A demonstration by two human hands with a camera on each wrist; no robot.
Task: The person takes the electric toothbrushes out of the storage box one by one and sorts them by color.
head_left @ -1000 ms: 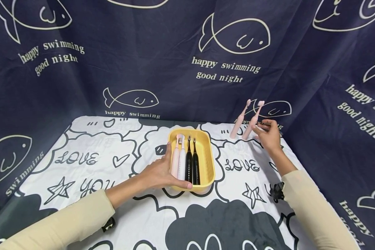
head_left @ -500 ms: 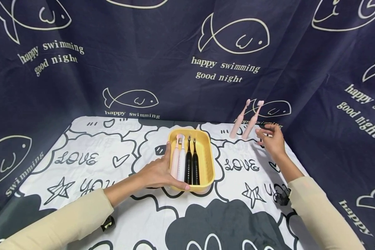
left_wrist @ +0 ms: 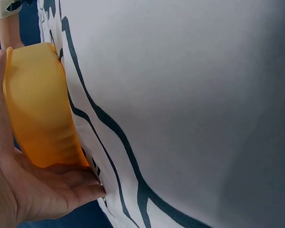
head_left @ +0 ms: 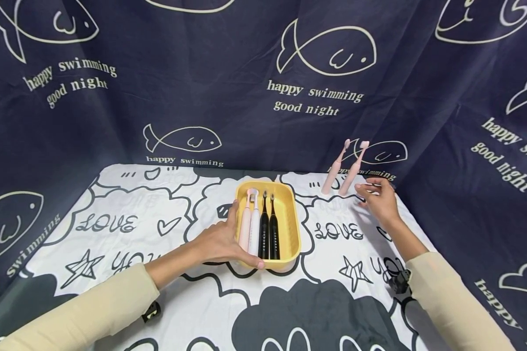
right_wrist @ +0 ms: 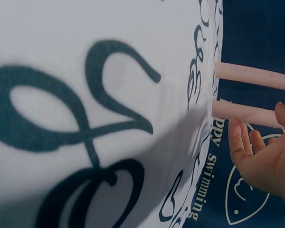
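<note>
Held tray (head_left: 291, 219) with left grip (head_left: 217, 242); spread right grip (head_left: 383, 201) loosely beside standing brush (head_left: 350, 178); risked toppling it by stray nudge.

Soft even light in head view, dimmer wrist views, shadows across white tablecloth (right_wrist: 123, 85)

A navy fabric backdrop (head_left: 237, 87) with cream fish-and-lettering prints hangs far, left and right; a white, black-doodled cloth (head_left: 193, 302) bears a dark grey cloud print (head_left: 325, 312) near.
</note>
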